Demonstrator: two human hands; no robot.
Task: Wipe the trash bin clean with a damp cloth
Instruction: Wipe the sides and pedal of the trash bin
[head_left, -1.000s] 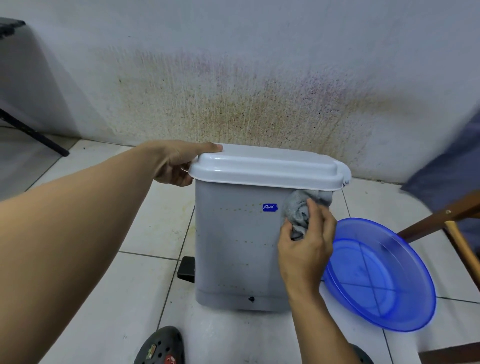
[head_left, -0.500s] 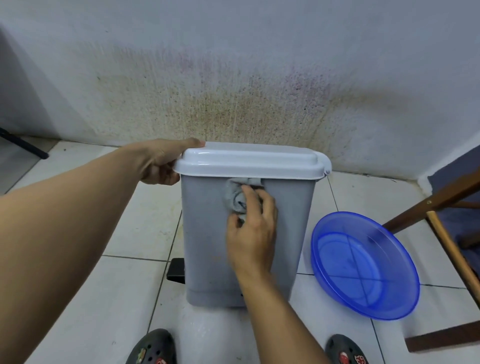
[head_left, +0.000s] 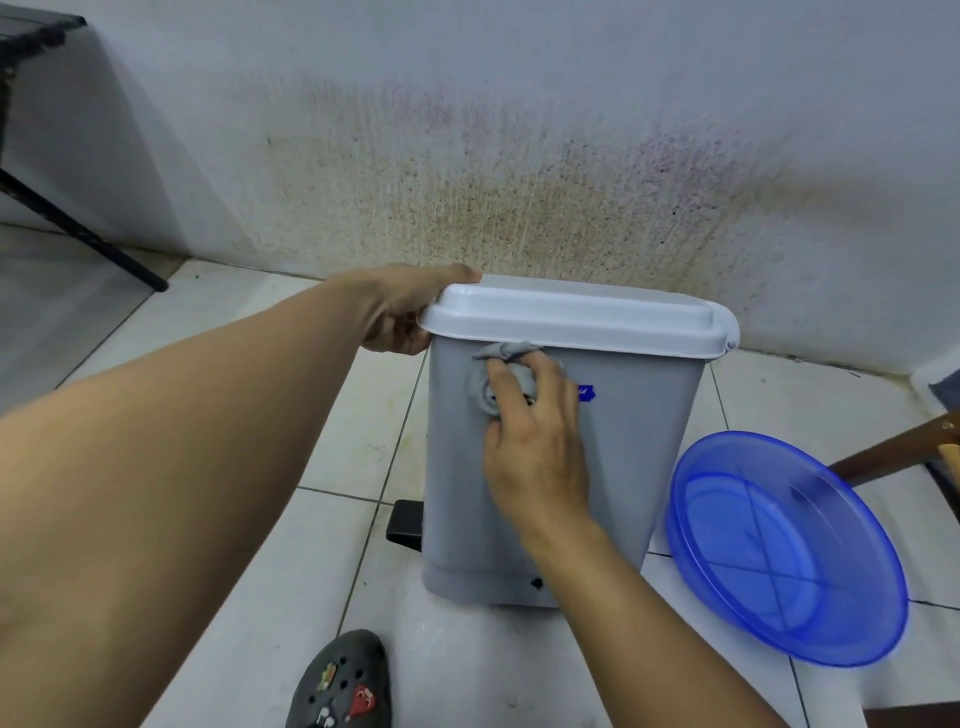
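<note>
A grey trash bin (head_left: 639, 457) with a white lid (head_left: 576, 314) stands on the tiled floor against a stained wall. My left hand (head_left: 400, 312) grips the lid's left edge, thumb on top. My right hand (head_left: 530, 441) holds a bunched grey cloth (head_left: 485, 387) and presses it against the bin's front face, high up and left of a small blue sticker (head_left: 586, 392). A black pedal (head_left: 405, 522) sticks out at the bin's lower left.
A blue plastic basin (head_left: 784, 545) lies on the floor right of the bin. Wooden chair legs (head_left: 893, 454) show at the right edge, a black table leg (head_left: 78, 234) at far left. A dark clog (head_left: 340, 680) is at the bottom.
My right hand has slid the cloth leftwards across the bin's front, from right of the sticker to the upper left part. My left hand has kept its grip on the lid.
</note>
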